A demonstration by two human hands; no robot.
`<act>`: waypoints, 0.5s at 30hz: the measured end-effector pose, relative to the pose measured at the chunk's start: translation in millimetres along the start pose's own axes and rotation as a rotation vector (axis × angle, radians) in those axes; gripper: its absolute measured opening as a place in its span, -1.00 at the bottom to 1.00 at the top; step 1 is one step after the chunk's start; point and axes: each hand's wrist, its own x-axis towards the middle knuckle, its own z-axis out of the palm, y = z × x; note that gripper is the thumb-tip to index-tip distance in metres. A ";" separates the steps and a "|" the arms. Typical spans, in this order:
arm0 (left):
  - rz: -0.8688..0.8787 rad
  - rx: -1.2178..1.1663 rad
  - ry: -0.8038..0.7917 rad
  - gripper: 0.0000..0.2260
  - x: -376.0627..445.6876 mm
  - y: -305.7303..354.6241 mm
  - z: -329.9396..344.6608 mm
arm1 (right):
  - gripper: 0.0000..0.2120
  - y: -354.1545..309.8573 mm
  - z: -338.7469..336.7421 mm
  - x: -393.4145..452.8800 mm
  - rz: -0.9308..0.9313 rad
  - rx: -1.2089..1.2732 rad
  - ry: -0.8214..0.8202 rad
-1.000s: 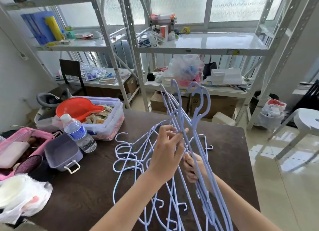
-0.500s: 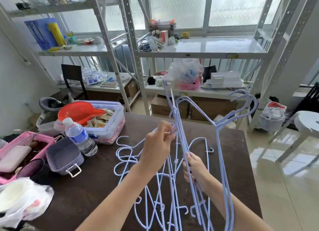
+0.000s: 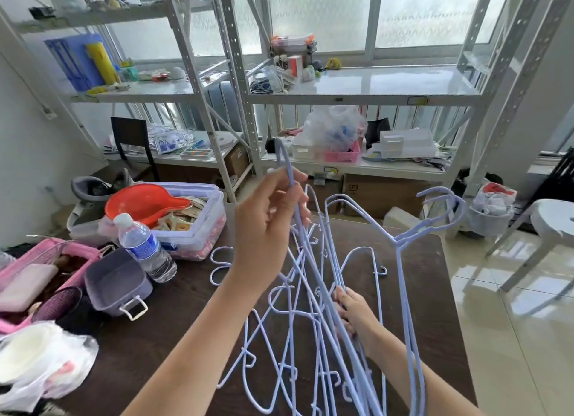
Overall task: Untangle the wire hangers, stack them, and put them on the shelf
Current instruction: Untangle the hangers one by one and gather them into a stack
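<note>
Several pale blue wire hangers [image 3: 313, 316] lie tangled over the dark brown table [image 3: 161, 347]. My left hand [image 3: 268, 229] is raised above the table and pinches one hanger [image 3: 287, 167] by its wire, its end sticking up past my fingers. My right hand [image 3: 354, 313] is lower and grips a bundle of hangers [image 3: 403, 291] whose hooks [image 3: 447, 204] lean to the right over the table's far edge. The white metal shelf [image 3: 372, 89] stands behind the table.
On the table's left stand a water bottle [image 3: 144, 248], a clear box [image 3: 192, 232] with a red scoop [image 3: 143, 201], a grey tub [image 3: 115, 282], a pink basket [image 3: 43, 254] and a plastic bag [image 3: 40, 363]. A white stool [image 3: 556, 220] stands at the right.
My left hand has lifted up, pulling one hanger higher out of the tangle. The bundle in my right hand has tilted so its hooks swing to the right.
</note>
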 end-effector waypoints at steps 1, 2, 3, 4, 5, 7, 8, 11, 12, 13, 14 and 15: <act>-0.016 -0.056 0.012 -0.90 3.0 1.5 -2.9 | -0.66 -0.8 -0.9 1.2 0.016 0.055 -0.009; -0.032 -0.110 0.022 -0.89 6.0 1.2 -5.9 | -0.65 -2.2 -1.6 1.7 0.032 0.106 -0.017; -0.048 -0.157 0.027 -0.88 8.9 -0.5 -8.8 | -0.64 -2.8 -3.2 3.0 0.046 0.144 -0.022; -0.064 -0.193 0.030 -0.86 11.5 -3.4 -11.5 | -0.64 -3.2 -4.5 3.9 0.061 0.173 -0.029; -0.081 -0.216 0.033 -0.85 13.8 -7.3 -13.8 | -0.63 -3.0 -5.9 5.3 0.076 0.188 -0.040; -0.116 -0.221 0.039 -0.85 17.3 -17.3 -15.7 | -0.64 -3.4 -7.0 7.4 0.103 0.189 -0.060; -0.130 -0.201 0.044 -0.85 18.2 -22.0 -15.1 | -0.65 -4.0 -6.4 7.7 0.110 0.181 -0.067; -0.159 -0.071 0.052 -0.80 19.6 -31.6 -6.6 | -0.68 -5.9 -0.4 5.4 0.075 0.087 -0.078; -0.165 -0.032 0.051 -0.78 20.0 -32.9 -2.9 | -0.69 -6.2 2.6 4.2 0.056 0.041 -0.075; -0.168 -0.002 0.050 -0.77 20.4 -33.3 0.2 | -0.69 -5.8 4.8 3.4 0.034 -0.013 -0.066; -0.166 0.023 0.054 -0.76 21.1 -33.4 2.7 | -0.69 -5.4 7.1 3.0 0.015 -0.063 -0.058; -0.163 0.045 0.062 -0.76 22.1 -33.3 4.3 | -0.70 -5.1 9.0 3.3 0.000 -0.103 -0.056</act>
